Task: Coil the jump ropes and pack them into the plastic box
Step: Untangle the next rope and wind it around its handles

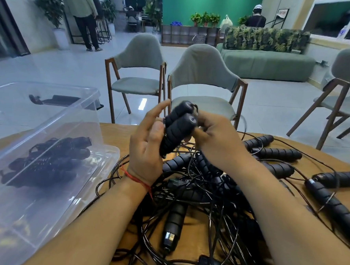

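Far left of left hand: open box (46,145), coiled ropes (45,161) already inside. Left hand (146,149) half open, thumb and palm clamp paired handles (178,130) upright, likely a core for winding. Right hand (214,139) curls round their top ends. Below both hands, loose ropes (197,195) tangled on table (301,193). No readable writing.

- Table (116,133) lies under left hand (146,149) and right hand (213,134).
- Left chair (136,83) stands beyond left hand.
- Middle chair (202,72) stands just beyond both hands.
- Right chair (344,101) stands well right of right hand.
- Sofa (266,64) sits far beyond right hand.
- Person (83,10) stands far beyond left hand.
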The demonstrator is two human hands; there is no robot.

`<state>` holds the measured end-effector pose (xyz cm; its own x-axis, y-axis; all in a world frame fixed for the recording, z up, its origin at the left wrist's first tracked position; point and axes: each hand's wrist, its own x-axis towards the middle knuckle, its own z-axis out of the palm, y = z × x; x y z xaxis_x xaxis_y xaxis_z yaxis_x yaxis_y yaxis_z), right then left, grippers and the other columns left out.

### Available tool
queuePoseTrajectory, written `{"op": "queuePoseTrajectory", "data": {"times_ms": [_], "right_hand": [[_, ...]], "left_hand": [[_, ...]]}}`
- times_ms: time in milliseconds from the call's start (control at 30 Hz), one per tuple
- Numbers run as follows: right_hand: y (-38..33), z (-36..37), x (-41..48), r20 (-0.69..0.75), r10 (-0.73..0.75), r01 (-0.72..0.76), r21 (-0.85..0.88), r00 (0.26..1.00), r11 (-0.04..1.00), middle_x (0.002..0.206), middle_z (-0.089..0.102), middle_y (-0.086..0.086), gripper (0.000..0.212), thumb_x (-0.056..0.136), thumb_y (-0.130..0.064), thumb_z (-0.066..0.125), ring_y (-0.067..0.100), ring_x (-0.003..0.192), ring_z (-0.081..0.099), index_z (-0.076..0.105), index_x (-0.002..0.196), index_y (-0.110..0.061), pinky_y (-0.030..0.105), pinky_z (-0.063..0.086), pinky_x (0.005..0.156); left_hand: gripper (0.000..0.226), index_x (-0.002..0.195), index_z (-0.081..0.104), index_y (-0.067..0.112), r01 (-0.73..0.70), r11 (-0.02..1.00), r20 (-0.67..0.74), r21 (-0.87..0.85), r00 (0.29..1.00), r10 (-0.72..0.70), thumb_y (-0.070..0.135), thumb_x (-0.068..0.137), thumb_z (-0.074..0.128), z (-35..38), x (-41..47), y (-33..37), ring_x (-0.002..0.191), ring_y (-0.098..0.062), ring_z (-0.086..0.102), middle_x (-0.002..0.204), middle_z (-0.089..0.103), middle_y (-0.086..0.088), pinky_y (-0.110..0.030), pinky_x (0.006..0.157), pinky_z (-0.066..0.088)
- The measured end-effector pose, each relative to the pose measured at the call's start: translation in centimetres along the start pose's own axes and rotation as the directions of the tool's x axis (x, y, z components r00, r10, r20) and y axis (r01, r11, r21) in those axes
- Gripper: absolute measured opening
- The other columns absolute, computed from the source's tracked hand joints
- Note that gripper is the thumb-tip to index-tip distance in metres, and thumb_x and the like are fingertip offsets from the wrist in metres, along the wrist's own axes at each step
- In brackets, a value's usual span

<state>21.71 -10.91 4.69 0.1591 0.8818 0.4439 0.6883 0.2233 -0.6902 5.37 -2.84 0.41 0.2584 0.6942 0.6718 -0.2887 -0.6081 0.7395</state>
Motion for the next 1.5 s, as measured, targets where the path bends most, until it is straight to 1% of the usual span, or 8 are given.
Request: {"op": "queuePoseTrajectory", "data": {"times_ms": [200, 367, 467, 600, 1067, 1300, 1400, 1500], "right_hand": [[-1.9, 0.2, -0.6, 0.030, -0.013, 0.019, -0.218, 0.999, 0.976, 0.082, 0.069, -0.011, 0.020, 0.106, -0.046, 0.063, 0.006, 0.077, 0.062, 0.075, 0.113, -0.032, 0.029, 0.046, 0.064], [-3.1, 0.1, -0.7, 0.070, -0.064, 0.086, -0.368, 0.995, 0.926, 0.079, 0.069, -0.007, 0.027, 0.108, -0.048, 0.057, 0.014, 0.075, 0.061, 0.075, 0.109, -0.027, 0.030, 0.048, 0.063], [-3.7, 0.2, -0.7, 0.071, -0.089, 0.113, -0.500, 0.993, 0.858, 0.075, 0.065, -0.007, 0.037, 0.108, -0.055, 0.050, 0.019, 0.072, 0.059, 0.073, 0.103, -0.027, 0.026, 0.039, 0.058], [-4.1, -0.3, -0.7, 0.010, -0.095, 0.081, -0.612, 0.995, 0.787, 0.077, 0.062, -0.007, 0.040, 0.108, -0.059, 0.047, 0.022, 0.076, 0.059, 0.071, 0.100, -0.028, 0.022, 0.026, 0.055], [-3.6, -2.5, -0.6, 0.173, -0.196, 0.261, -0.707, 0.965, 0.658, 0.092, 0.061, -0.013, 0.014, 0.102, -0.040, 0.059, 0.016, 0.081, 0.057, 0.071, 0.096, -0.035, 0.031, 0.029, 0.067], [-2.9, -4.2, -0.4, 0.305, -0.151, 0.321, -0.647, 0.940, 0.692, 0.089, 0.054, -0.020, 0.015, 0.095, -0.053, 0.064, 0.005, 0.083, 0.054, 0.074, 0.094, -0.043, 0.039, 0.038, 0.092], [-3.1, -5.3, -0.4, 0.343, -0.139, 0.322, -0.566, 0.929, 0.759, 0.082, 0.061, -0.023, 0.016, 0.087, -0.058, 0.074, -0.004, 0.076, 0.054, 0.070, 0.085, -0.042, 0.031, 0.041, 0.081], [-3.5, -6.7, -0.8, 0.340, -0.085, 0.243, -0.454, 0.937, 0.857, 0.081, 0.068, -0.023, 0.023, 0.077, -0.052, 0.090, -0.004, 0.082, 0.061, 0.071, 0.083, -0.039, 0.017, 0.040, 0.066]], "left_hand": [[0.037, 0.119, 0.070, 0.016, 0.204, 0.971, -0.282, -0.124, 0.931, -0.232, 0.027, 0.116, 0.035, -0.4, 1.7, -0.4, 0.077, -0.031, 0.060, 0.087, 0.066, -0.014, -0.038, 0.064, 0.053], [0.038, 0.110, 0.066, 0.017, 0.250, 0.968, -0.271, -0.026, 0.930, -0.248, 0.034, 0.116, 0.033, -0.3, 1.6, -1.1, 0.090, -0.046, 0.056, 0.099, 0.061, -0.023, -0.057, 0.073, 0.052], [0.036, 0.113, 0.062, 0.020, 0.257, 0.961, -0.246, 0.103, 0.943, -0.226, 0.043, 0.115, 0.033, 0.0, 1.2, -1.2, 0.093, -0.032, 0.061, 0.100, 0.063, -0.010, -0.057, 0.083, 0.054], [0.031, 0.130, 0.053, 0.028, 0.151, 0.917, -0.156, 0.370, 0.983, -0.099, 0.047, 0.114, 0.035, 0.4, 0.7, -1.0, 0.099, -0.010, 0.063, 0.108, 0.061, 0.013, -0.042, 0.078, 0.059], [0.042, 0.141, 0.057, 0.048, 0.053, 0.624, 0.049, 0.780, 0.988, -0.145, 0.056, 0.108, 0.034, 0.2, 0.9, -0.6, 0.110, -0.018, 0.065, 0.120, 0.070, 0.012, -0.034, 0.075, 0.047], [0.036, 0.130, 0.065, 0.050, -0.072, 0.636, 0.220, 0.768, 0.963, -0.156, 0.053, 0.108, 0.037, -0.4, 0.8, 0.1, 0.105, -0.014, 0.067, 0.107, 0.075, 0.014, -0.032, 0.073, 0.044], [0.026, 0.111, 0.061, 0.051, -0.157, 0.695, 0.350, 0.701, 0.926, -0.143, 0.051, 0.108, 0.036, -0.3, 0.7, 0.5, 0.083, -0.001, 0.063, 0.082, 0.065, 0.027, -0.029, 0.064, 0.039], [0.028, 0.124, 0.065, 0.048, -0.248, 0.783, 0.500, 0.570, 0.861, -0.091, 0.047, 0.108, 0.042, -0.4, 0.8, 0.9, 0.092, 0.009, 0.062, 0.097, 0.067, 0.035, -0.028, 0.072, 0.047]]}}
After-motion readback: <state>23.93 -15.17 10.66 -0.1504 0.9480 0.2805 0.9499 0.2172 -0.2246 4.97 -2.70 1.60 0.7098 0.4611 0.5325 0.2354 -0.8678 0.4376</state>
